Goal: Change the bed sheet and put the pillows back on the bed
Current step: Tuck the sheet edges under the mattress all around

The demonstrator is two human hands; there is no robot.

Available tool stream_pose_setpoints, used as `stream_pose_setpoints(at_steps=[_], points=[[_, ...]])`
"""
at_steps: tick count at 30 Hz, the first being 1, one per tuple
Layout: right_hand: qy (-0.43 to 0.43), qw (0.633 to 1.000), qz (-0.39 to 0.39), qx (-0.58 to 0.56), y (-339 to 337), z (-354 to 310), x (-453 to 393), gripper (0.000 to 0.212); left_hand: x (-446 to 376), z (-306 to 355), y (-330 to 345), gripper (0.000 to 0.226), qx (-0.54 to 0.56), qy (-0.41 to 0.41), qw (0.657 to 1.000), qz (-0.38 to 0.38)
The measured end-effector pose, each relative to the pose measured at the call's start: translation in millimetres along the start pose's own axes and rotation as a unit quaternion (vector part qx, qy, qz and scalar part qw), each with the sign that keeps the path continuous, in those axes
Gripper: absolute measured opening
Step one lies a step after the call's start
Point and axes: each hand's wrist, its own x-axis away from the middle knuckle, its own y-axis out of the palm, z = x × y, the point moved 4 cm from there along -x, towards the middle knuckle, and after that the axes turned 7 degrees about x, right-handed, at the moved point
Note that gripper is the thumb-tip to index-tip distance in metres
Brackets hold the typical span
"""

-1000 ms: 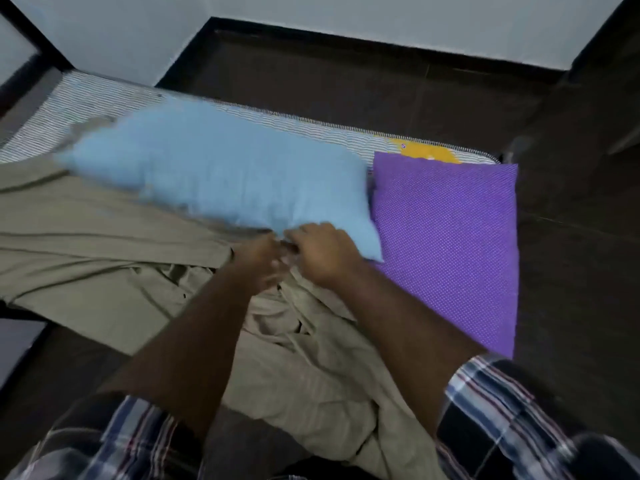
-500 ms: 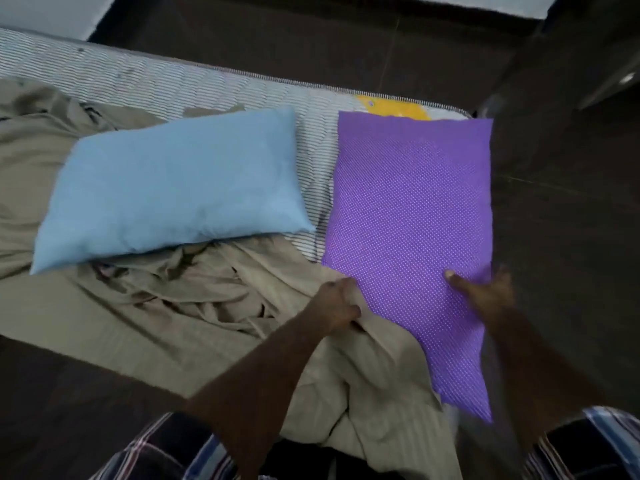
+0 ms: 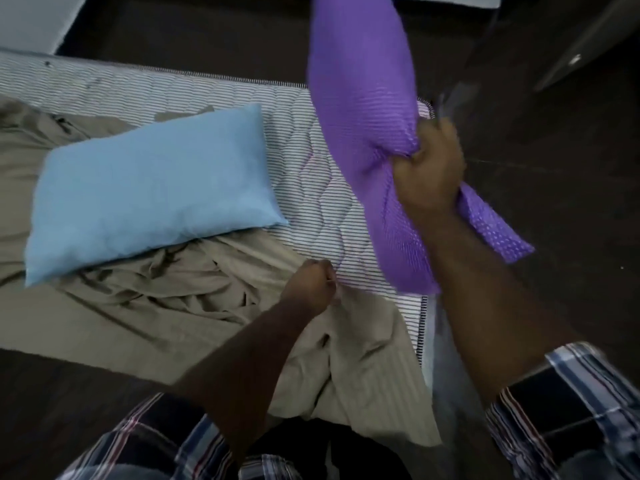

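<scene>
Purple pillow (image 3: pixel 363 109), dotted cover, is off the mattress (image 3: pixel 322 188), hanging in the air over its right end. Right hand (image 3: pixel 427 174) has it by one bunched edge, fingers curled tight round the fabric; one corner trails below the fist. Left hand (image 3: pixel 313 284) is fisted on the edge of the beige sheet (image 3: pixel 194 299), which lies rumpled across the near side with striped ticking bare beyond it. Blue pillow (image 3: pixel 152 192) rests partly on the sheet, partly on bare mattress. Likely step: clearing pillows so the sheet can come away. Risks as I read them: the one-edge hold on a slack cover could slip, or the filling could slide down inside and drop the pillow to the dark floor (image 3: pixel 554 237). Pulling the sheet now would drag the blue pillow along, since it weighs down part of the cloth. Image of the lifted pillow is blurred, so its exact tilt is uncertain.
</scene>
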Motion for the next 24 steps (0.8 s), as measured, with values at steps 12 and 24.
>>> stream_pose_setpoints(at_steps=[12,24], points=[[0.096,0.929,-0.325,-0.147,51,23,104,0.046,-23,18,-2,0.017,0.058,0.101,0.992,0.044],[0.473,0.795,-0.364,0.106,-33,214,430,0.057,-7,-9,145,0.039,-0.206,0.140,0.966,-0.071]])
